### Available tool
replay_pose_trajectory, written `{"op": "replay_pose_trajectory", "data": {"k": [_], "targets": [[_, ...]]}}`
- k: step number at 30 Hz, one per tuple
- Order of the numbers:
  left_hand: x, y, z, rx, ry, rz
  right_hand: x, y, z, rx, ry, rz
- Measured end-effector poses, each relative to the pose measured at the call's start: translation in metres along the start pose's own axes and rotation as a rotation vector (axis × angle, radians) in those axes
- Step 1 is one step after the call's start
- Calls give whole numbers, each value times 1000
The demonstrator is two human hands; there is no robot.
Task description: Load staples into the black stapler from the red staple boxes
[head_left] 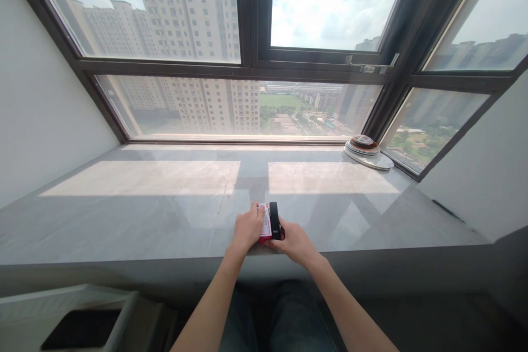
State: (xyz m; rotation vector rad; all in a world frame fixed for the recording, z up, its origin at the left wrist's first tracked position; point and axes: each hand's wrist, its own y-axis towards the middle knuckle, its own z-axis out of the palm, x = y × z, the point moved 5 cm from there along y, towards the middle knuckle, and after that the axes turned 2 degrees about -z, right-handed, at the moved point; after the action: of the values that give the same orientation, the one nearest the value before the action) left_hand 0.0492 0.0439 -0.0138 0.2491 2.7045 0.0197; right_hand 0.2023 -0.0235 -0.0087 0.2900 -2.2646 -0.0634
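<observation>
Near the front edge of the window ledge, a small pink-and-white box (265,224) lies side by side with a slim black object (274,221) that looks like a stapler. My left hand (248,226) grips the box from the left, its fingers over the far end and top. From the right, my right hand (295,239) closes on the black object, with a finger reaching under the near end of the box. My fingers cover parts of both things.
Wide grey ledge (124,225) with sunlit patches runs below dark-framed windows. A stack of plates (368,159) stands in its back right corner. Below the ledge at lower left is a white piece of furniture (74,294) with a dark flat thing (84,329) on it.
</observation>
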Motion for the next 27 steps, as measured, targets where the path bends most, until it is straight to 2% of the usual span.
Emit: {"op": "replay_pose_trajectory", "data": {"k": [5,9,12,17,21,24,27], "targets": [[-8,3,4,-8,6,-50,-9,2,-10,33,17,24],[-36,9,16,-5,-12,-46,-29,2,-34,72,89,39],[-73,20,32,18,-44,-14,-55,-2,-63,66,113,86],[-152,42,63,67,-122,57,-110,-18,-126,6,78,224],[-207,54,79,111,-184,105,-147,-27,-169,7,128,304],[-235,60,86,144,-215,123,-161,-27,-189,18,154,337],[-251,63,87,176,-237,141,-166,-26,-203,5,124,377]]}}
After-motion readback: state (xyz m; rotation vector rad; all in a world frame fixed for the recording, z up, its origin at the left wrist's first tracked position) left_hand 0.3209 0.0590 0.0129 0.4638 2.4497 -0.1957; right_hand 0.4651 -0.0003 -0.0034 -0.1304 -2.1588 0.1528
